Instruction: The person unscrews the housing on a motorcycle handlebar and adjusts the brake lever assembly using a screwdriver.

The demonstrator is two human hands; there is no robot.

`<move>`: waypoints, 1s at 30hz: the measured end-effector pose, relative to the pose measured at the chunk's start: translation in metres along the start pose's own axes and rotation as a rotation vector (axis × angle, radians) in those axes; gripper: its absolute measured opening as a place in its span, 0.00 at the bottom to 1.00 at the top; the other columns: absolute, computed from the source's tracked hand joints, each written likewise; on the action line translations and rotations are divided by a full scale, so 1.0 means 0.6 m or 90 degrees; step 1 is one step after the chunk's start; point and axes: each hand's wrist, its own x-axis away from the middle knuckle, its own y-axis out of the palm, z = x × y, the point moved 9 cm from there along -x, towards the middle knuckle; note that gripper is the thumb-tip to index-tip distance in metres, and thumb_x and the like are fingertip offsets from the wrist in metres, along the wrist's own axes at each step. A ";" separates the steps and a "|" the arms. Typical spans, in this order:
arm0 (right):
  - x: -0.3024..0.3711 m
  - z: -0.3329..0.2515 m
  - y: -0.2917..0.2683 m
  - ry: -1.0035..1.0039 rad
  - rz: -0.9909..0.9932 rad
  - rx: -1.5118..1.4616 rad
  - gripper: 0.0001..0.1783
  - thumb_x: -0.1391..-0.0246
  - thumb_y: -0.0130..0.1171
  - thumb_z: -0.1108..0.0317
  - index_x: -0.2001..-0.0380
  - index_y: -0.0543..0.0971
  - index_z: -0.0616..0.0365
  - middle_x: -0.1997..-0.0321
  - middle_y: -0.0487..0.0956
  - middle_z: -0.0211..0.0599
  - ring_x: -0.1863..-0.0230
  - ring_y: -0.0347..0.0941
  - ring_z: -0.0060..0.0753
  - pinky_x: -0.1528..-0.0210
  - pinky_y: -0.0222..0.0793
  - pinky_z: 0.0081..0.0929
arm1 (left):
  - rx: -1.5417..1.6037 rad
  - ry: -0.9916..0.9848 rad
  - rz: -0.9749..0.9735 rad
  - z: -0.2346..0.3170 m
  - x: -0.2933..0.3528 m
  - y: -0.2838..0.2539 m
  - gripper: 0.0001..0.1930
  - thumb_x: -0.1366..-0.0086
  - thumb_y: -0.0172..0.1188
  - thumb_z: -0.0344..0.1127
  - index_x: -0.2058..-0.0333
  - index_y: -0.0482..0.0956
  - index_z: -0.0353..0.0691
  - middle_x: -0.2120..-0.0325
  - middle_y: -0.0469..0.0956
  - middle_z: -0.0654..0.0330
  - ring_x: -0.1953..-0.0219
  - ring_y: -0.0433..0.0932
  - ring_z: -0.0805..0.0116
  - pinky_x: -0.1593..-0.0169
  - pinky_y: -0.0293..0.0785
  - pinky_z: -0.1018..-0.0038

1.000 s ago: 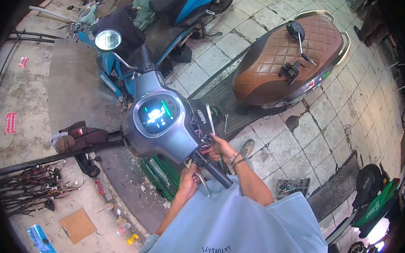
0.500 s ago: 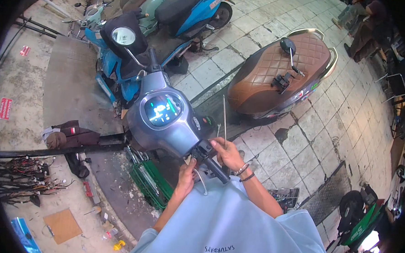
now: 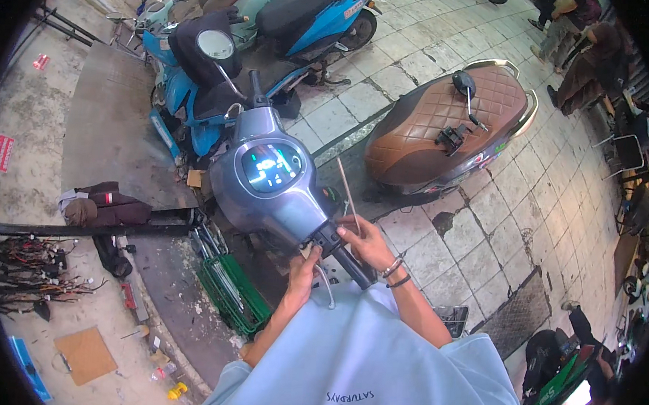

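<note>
A grey-purple scooter's handlebar cover (image 3: 266, 188) with a lit display (image 3: 271, 169) is in front of me. At the near end, my left hand (image 3: 302, 278) is closed, thumb and fingers pinching the base of the brake lever (image 3: 325, 285), below the switch housing. My right hand (image 3: 370, 247) lies across the dark grip (image 3: 354, 268), its thumb at the switch housing (image 3: 327, 237). A long thin metal rod (image 3: 348, 193) stands up out of its curled fingers, leaning left; its lower end is hidden in the hand.
The scooter's brown quilted seat (image 3: 431, 131) carries a loose mirror (image 3: 463, 83) and a small black mount (image 3: 451, 139). A blue scooter (image 3: 198, 97) stands close at the far left. Below left is a green crate (image 3: 235, 297). People (image 3: 588, 70) sit at the far right.
My view has shifted slightly, so the scooter appears a little farther right. The rod's upper end has tipped leftward. Both hands keep their places at the handlebar.
</note>
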 end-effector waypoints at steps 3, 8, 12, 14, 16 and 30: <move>-0.010 0.006 -0.011 -0.106 0.017 0.064 0.26 0.28 0.66 0.54 0.35 0.80 0.55 0.54 0.88 0.35 0.77 0.68 0.11 0.76 0.63 0.19 | -0.014 0.004 -0.003 0.009 0.003 0.007 0.18 0.27 0.69 0.49 0.50 0.84 0.42 0.59 0.83 0.66 0.59 0.81 0.75 0.58 0.78 0.73; 0.017 -0.020 0.000 -0.147 0.023 0.078 0.26 0.30 0.68 0.56 0.35 0.82 0.55 0.46 0.89 0.37 0.77 0.70 0.13 0.74 0.68 0.20 | 0.044 0.041 -0.027 0.015 -0.001 0.010 0.20 0.28 0.71 0.46 0.46 0.83 0.39 0.55 0.84 0.64 0.57 0.82 0.74 0.56 0.80 0.72; 0.016 -0.038 -0.004 0.003 -0.011 0.094 0.28 0.31 0.68 0.53 0.34 0.81 0.54 0.46 0.89 0.36 0.74 0.70 0.12 0.73 0.70 0.20 | 0.024 0.059 -0.052 0.028 -0.010 0.012 0.18 0.28 0.70 0.45 0.47 0.83 0.41 0.57 0.83 0.66 0.59 0.82 0.76 0.59 0.78 0.73; 0.011 -0.035 -0.007 0.043 -0.040 0.128 0.29 0.33 0.71 0.54 0.34 0.81 0.54 0.48 0.89 0.36 0.72 0.73 0.14 0.72 0.70 0.19 | 0.048 0.054 -0.074 0.016 -0.021 0.000 0.17 0.28 0.70 0.46 0.48 0.83 0.42 0.59 0.83 0.67 0.61 0.81 0.77 0.61 0.77 0.74; 0.013 -0.046 -0.003 -0.013 -0.015 0.137 0.28 0.34 0.71 0.53 0.36 0.82 0.55 0.51 0.90 0.39 0.67 0.80 0.22 0.67 0.75 0.27 | 0.073 0.049 -0.096 -0.002 -0.032 -0.004 0.16 0.28 0.70 0.46 0.49 0.83 0.44 0.61 0.82 0.68 0.62 0.80 0.77 0.62 0.75 0.75; 0.072 -0.101 0.067 -0.149 0.253 0.655 0.42 0.53 0.78 0.43 0.37 0.77 0.45 0.56 0.89 0.43 0.61 0.88 0.52 0.63 0.82 0.47 | 0.254 -0.112 -0.070 -0.023 -0.036 0.030 0.07 0.27 0.68 0.42 0.59 0.85 0.48 0.71 0.78 0.74 0.73 0.71 0.82 0.70 0.61 0.79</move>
